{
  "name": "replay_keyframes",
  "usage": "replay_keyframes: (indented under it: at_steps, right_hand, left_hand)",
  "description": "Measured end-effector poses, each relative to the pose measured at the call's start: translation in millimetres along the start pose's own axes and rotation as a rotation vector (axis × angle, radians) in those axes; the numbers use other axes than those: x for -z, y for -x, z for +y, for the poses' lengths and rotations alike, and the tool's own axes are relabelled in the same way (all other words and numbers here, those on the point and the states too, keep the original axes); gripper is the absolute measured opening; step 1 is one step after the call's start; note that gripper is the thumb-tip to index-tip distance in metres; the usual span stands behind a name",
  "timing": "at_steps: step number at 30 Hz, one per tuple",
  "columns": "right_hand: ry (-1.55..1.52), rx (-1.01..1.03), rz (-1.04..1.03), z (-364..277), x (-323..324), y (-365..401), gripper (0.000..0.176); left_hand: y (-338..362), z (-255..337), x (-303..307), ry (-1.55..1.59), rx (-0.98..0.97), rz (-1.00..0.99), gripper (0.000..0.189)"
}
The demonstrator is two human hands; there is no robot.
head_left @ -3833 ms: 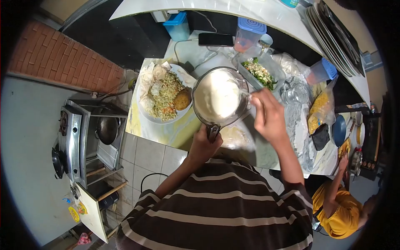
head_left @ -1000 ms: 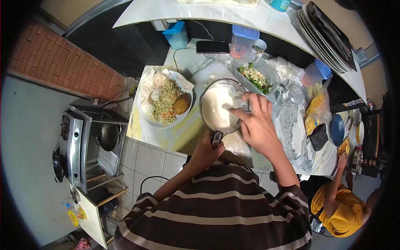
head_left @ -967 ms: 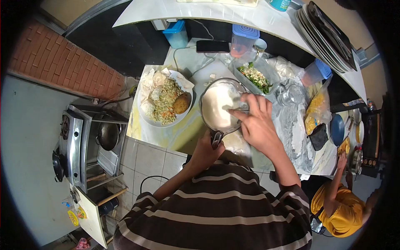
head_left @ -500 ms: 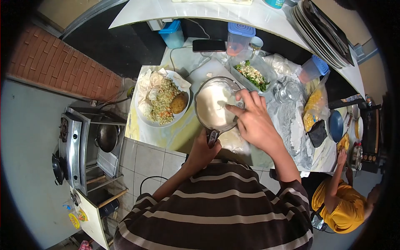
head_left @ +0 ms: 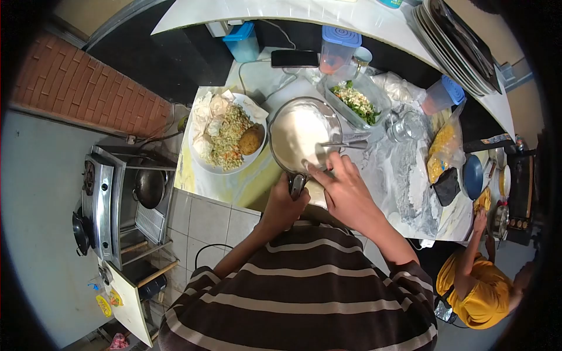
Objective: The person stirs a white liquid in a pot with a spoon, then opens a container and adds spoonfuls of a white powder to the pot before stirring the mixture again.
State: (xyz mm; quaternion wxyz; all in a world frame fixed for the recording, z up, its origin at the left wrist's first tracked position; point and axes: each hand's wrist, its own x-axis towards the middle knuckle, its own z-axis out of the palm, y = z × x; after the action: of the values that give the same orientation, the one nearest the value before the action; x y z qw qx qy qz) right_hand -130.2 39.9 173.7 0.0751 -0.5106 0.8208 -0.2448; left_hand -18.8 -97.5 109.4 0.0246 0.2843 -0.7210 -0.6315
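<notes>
My left hand (head_left: 283, 202) is closed around the dark handle of a pan (head_left: 274, 153), holding it at the counter's front edge. Thick white batter (head_left: 298, 131) fills the pan. My right hand (head_left: 345, 190) is over the near right rim, its fingers apart and one fingertip at the batter's edge. A metal utensil (head_left: 345, 145) lies across the right rim, one end in the batter; its kind is unclear. Left of the pan is a white plate (head_left: 219, 169) with chopped vegetables (head_left: 225, 140), pale wrappers (head_left: 203, 120) and a brown round piece (head_left: 251, 139).
Behind the pan stands a clear tub (head_left: 383, 102) of chopped greens. A phone (head_left: 294, 58) lies at the back. To the right are a glass jar (head_left: 404, 128), a yellow-filled bag (head_left: 442, 155) and flour dust (head_left: 410, 187). A person in yellow (head_left: 477, 286) works at far right.
My right hand has moved toward me, from the pan's right side to its near right rim. The metal utensil now shows across the right rim.
</notes>
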Motion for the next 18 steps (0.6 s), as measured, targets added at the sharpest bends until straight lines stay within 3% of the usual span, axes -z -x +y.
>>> replay_keyframes:
  at_steps: [7, 10, 13, 15, 18]
  right_hand:
    - [-0.015, -0.055, 0.104, 6, 19, -1, 0.044]
    - [-0.442, -0.214, 0.238, 12, 24, -5, 0.033]
    - [-0.522, -0.282, 0.215, 32, 30, 1, 0.031]
    - [-0.516, -0.282, 0.21, 38, 35, 1, 0.031]
    - [-0.194, -0.164, 0.321, 40, 45, -3, 0.031]
  left_hand:
    - [-1, 0, 5, -0.025, -0.033, -0.011, 0.027]
    - [1, 4, 6, -0.039, -0.02, -0.019, 0.025]
    - [2, 9, 8, -0.004, 0.037, -0.043, 0.026]
    - [0, 8, 10, 0.08, 0.156, -0.114, 0.028]
    - [2, 6, 13, 0.113, 0.175, -0.159, 0.032]
